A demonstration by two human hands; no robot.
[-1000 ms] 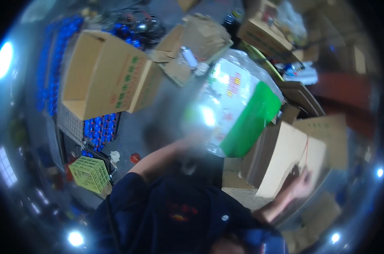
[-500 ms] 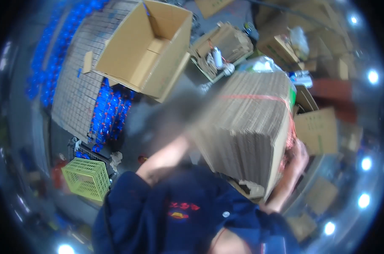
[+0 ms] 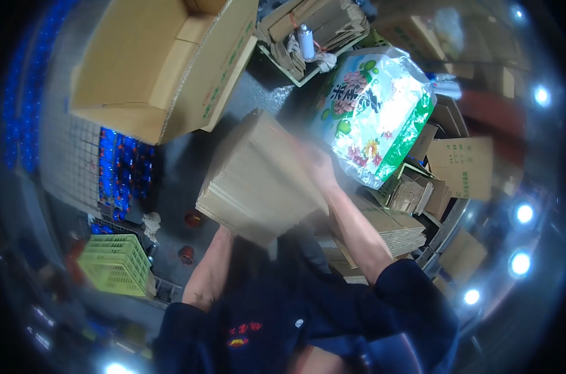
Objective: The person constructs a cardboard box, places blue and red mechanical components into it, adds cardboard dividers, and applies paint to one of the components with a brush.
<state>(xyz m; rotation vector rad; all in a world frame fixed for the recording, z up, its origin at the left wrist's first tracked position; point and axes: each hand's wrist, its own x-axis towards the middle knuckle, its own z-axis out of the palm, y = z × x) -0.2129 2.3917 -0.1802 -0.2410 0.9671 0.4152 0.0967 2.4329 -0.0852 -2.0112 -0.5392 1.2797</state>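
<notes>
Cardboard stack (image 3: 264, 181) between the arms

It sits mid-frame, long axis unclear, down-left of the blurred right hand (image 3: 317, 167) at its right side; I cannot tell that grip. The left hand is hidden past its lower-left edge. Upper right: a shiny package (image 3: 373, 112).

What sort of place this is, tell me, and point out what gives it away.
Probably a packing area in a workshop or warehouse. The signs: a large, open brown cardboard box, a thick stack of flat brown cardboard sheets before the person, and a yellow-green slatted plastic crate.
</notes>
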